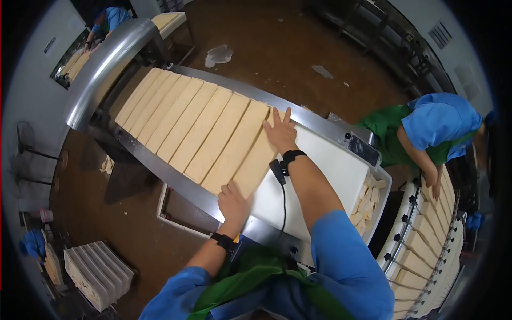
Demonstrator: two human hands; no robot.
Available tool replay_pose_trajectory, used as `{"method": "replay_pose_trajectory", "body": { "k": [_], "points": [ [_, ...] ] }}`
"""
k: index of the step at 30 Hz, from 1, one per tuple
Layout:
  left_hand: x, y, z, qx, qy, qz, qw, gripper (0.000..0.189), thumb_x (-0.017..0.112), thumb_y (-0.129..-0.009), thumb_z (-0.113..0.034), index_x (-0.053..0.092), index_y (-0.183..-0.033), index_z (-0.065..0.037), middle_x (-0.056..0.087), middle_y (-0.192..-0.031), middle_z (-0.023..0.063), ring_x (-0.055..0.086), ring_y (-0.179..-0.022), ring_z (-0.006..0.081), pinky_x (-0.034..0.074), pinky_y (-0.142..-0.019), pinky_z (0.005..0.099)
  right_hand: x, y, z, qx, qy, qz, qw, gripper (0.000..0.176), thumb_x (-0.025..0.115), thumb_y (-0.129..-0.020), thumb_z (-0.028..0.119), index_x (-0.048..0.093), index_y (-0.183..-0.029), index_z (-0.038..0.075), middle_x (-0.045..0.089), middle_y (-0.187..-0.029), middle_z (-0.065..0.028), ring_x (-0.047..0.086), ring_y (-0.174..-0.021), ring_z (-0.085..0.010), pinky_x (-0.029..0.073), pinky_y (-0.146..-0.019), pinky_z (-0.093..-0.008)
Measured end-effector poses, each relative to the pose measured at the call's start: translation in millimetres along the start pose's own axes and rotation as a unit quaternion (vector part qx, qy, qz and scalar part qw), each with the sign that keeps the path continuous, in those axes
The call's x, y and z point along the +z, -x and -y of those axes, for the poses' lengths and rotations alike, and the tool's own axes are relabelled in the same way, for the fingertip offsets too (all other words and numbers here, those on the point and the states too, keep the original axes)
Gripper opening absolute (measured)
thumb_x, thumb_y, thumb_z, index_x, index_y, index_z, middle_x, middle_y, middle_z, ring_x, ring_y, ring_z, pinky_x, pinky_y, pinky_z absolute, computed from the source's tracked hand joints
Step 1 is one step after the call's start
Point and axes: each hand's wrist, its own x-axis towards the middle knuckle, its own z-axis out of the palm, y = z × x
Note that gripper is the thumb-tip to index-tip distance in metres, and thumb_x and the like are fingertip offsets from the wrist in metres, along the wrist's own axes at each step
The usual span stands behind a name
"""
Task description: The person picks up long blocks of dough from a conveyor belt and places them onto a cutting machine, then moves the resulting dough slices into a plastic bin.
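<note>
A row of long pale dough strips (186, 120) lies side by side on the white conveyor belt (320, 160). My left hand (233, 205) rests at the near end of the last strip (260, 160), its fingertips on the dough and slightly bent. At the far end of that strip, my right hand (280, 132) lies with its fingers spread, touching the dough. The strip stays on the belt between both hands. A black strap with a small device and cable (278, 172) sits at my right wrist.
A curved metal hood (114, 66) spans the belt's far left end. A bin of dough scraps (368, 200) stands at the right. Beyond it, a co-worker (437, 128) handles strips on another machine (413, 248). Stacked grey trays (98, 272) stand lower left.
</note>
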Motion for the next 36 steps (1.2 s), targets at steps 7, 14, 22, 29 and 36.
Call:
{"method": "replay_pose_trajectory", "body": {
  "k": [7, 14, 22, 29, 36],
  "points": [
    [2, 5, 2, 0.037, -0.014, -0.035, 0.999, 0.074, 0.067, -0.072, -0.051, 0.043, -0.117, 0.002, 0.048, -0.098, 0.0185, 0.055, -0.086, 0.0326, 0.05, -0.068, 0.0401, -8, 6, -24, 0.12, -0.048, 0.012, 0.992, 0.08, 0.062, -0.073, 0.047, 0.029, -0.14, 0.022, 0.018, -0.145, -0.0247, 0.044, -0.116, -0.0483, 0.045, -0.092, -0.0477],
    [-27, 9, -39, 0.169, 0.193, 0.297, 0.92, 0.081, 0.072, -0.07, -0.045, 0.035, -0.126, 0.0, 0.042, -0.112, 0.0262, 0.057, -0.091, 0.0435, 0.05, -0.077, 0.0479, -73, 93, -156, 0.334, -0.093, -0.016, 0.938, 0.095, 0.066, -0.07, 0.049, 0.022, -0.142, 0.007, 0.01, -0.147, -0.0284, 0.044, -0.118, -0.0483, 0.044, -0.093, -0.049],
    [-16, 63, -132, 0.298, 0.196, 0.28, 0.891, 0.076, 0.076, -0.065, -0.026, 0.038, -0.127, -0.004, 0.037, -0.118, 0.0291, 0.054, -0.093, 0.0481, 0.05, -0.082, 0.0475, -94, 244, -268, 0.448, -0.198, -0.255, 0.834, 0.086, 0.069, -0.071, 0.041, 0.022, -0.134, 0.004, 0.02, -0.139, -0.031, 0.05, -0.106, -0.0505, 0.043, -0.093, -0.0499],
    [-52, 147, -242, 0.528, 0.309, 0.268, 0.744, 0.071, 0.075, -0.064, -0.015, 0.044, -0.127, -0.008, 0.037, -0.12, 0.0238, 0.048, -0.105, 0.0427, 0.047, -0.087, 0.0444, -150, 457, -348, 0.531, -0.202, -0.481, 0.668, 0.076, 0.065, -0.076, 0.038, 0.026, -0.13, 0.001, 0.034, -0.125, -0.028, 0.044, -0.112, -0.0463, 0.041, -0.093, -0.0474],
    [-77, 247, -304, 0.676, 0.234, 0.485, 0.502, 0.07, 0.077, -0.07, -0.016, 0.043, -0.131, -0.011, 0.035, -0.13, 0.02, 0.046, -0.114, 0.0398, 0.044, -0.094, 0.0412, -156, 634, -436, 0.684, -0.169, -0.297, 0.644, 0.064, 0.05, -0.081, 0.048, 0.047, -0.124, 0.0, 0.049, -0.123, -0.0284, 0.039, -0.122, -0.0444, 0.033, -0.099, -0.0504]
  ]
}}
